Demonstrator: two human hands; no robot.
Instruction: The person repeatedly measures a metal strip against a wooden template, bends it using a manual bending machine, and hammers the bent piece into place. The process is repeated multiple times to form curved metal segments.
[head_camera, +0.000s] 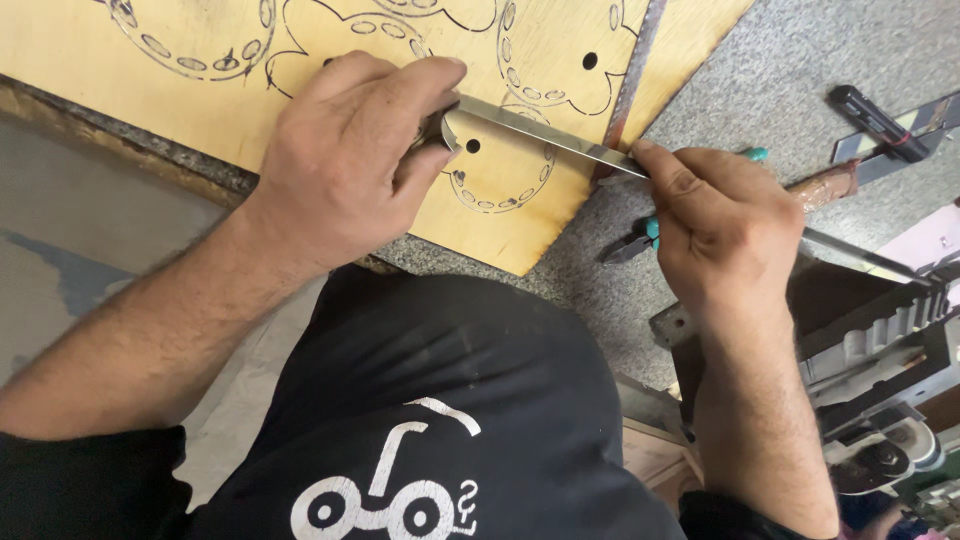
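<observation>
My left hand (350, 160) is closed around one end of a thin metal strip (545, 132), where the strip curls near a small hole in the plywood. My right hand (725, 225) grips teal-handled pliers (640, 238) and pinches the strip's other end with thumb and forefinger. The strip lies across a plywood sheet (120, 95) marked with pencilled oval and scalloped outlines and drilled holes. The sheet rests on a speckled grey stone surface (770, 90).
A steel ruler (637, 60) lies across the plywood's right part. A black tool (880, 125) and a brown-handled tool (825, 185) lie at the right. Metal machine parts and a grinder (880, 400) sit at the lower right. Grey floor shows at left.
</observation>
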